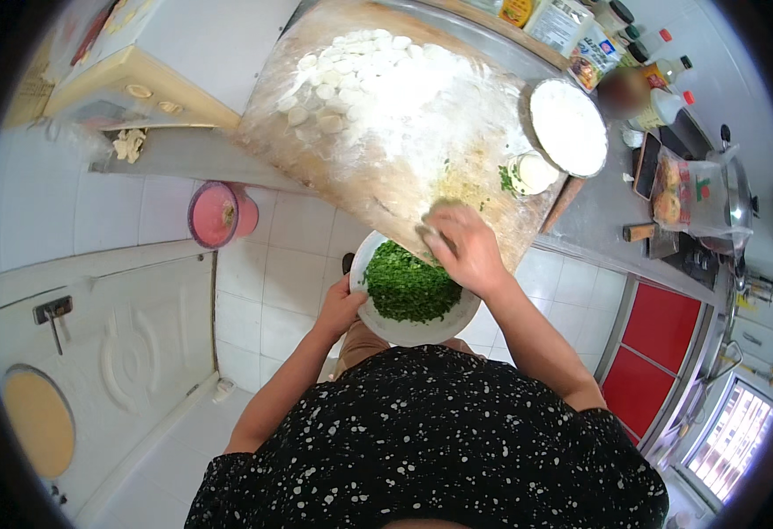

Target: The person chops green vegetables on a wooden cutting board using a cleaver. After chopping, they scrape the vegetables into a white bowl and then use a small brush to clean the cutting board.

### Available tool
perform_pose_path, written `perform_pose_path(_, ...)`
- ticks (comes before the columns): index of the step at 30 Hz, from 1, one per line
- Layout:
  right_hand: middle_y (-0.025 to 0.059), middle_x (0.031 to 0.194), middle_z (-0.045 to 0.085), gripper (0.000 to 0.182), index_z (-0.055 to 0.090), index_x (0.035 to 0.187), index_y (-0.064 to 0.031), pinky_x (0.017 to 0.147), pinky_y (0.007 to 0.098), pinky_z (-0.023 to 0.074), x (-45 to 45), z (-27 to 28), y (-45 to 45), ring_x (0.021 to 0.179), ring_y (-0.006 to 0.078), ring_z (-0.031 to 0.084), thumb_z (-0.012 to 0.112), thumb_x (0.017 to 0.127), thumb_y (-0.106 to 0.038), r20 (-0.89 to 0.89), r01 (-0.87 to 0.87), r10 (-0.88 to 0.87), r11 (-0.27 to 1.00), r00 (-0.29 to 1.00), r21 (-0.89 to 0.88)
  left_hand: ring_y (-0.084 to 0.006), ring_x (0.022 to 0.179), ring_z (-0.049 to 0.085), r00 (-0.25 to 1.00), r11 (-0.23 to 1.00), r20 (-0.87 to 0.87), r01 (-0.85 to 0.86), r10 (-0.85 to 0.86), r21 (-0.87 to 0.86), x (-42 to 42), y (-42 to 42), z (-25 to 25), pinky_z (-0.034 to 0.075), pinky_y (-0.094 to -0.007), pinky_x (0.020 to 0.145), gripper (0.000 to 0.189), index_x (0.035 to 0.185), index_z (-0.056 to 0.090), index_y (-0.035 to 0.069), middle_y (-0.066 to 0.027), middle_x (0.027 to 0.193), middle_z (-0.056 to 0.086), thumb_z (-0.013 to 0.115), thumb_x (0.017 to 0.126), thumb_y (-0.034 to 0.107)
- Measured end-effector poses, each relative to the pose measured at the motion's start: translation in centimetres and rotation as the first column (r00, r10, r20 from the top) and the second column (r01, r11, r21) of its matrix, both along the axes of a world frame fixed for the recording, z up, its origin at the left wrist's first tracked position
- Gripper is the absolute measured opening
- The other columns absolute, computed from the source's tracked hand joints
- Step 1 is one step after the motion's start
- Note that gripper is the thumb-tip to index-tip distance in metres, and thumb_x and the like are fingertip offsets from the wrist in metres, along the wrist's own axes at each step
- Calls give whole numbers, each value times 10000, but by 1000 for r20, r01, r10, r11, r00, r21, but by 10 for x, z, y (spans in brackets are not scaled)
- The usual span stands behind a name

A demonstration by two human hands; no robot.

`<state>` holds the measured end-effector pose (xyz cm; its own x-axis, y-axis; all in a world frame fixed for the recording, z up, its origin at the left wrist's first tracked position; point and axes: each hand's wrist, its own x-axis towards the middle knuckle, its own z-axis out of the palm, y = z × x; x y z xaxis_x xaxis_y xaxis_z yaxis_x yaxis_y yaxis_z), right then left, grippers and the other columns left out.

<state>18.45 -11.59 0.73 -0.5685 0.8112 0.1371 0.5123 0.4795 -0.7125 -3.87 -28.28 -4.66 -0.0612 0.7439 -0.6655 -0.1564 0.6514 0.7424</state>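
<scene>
My left hand (pixel 341 305) grips the rim of a white bowl (pixel 403 334) just below the board's near edge. Finely chopped greens (pixel 413 287) fill much of the bowl. Over the front edge of a floured wooden board (pixel 340 178) is my right hand (pixel 464 244), its fingers curled and partly blurred; whether anything lies under them cannot be made out. Yellowish crumbs (pixel 462 188) are scattered on the board just beyond that hand. Small flattened dough rounds (pixel 343 76) lie in white flour (pixel 419 99) toward the far left of the board.
A bowl of flour (pixel 568 125) stands at the board's right, near a small stack of pale wrappers (pixel 533 173) with green bits beside it. A rolling pin (pixel 562 203) lies along the right edge. Farther right are a cleaver (pixel 647 233) and bagged food (pixel 671 192). A pink bucket (pixel 213 215) sits lower left.
</scene>
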Motion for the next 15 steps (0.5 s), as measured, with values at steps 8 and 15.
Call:
perform_pose_path(8,216,1255,567,472,574,1212,40,975,428,463,-2,-1,40,1147,381,543,645,860,-266,86,172,-194,961,977,215,-187,863,655,1000,999,15,-14,15,-36,2,1,11,558,-338,728,411,1216,577,6,-85,1020,664,515,817,83)
perform_pose_path(15,169,1305,560,428,591,1218,-25,998,421,456,25,12,-13,1192,346,535,609,885,-294,72,-50,48,998,996,25,-182,877,652,999,999,-3,41,-41,22,-1,1,0,559,-336,744,433,1236,560,12,-83,1029,659,526,813,101)
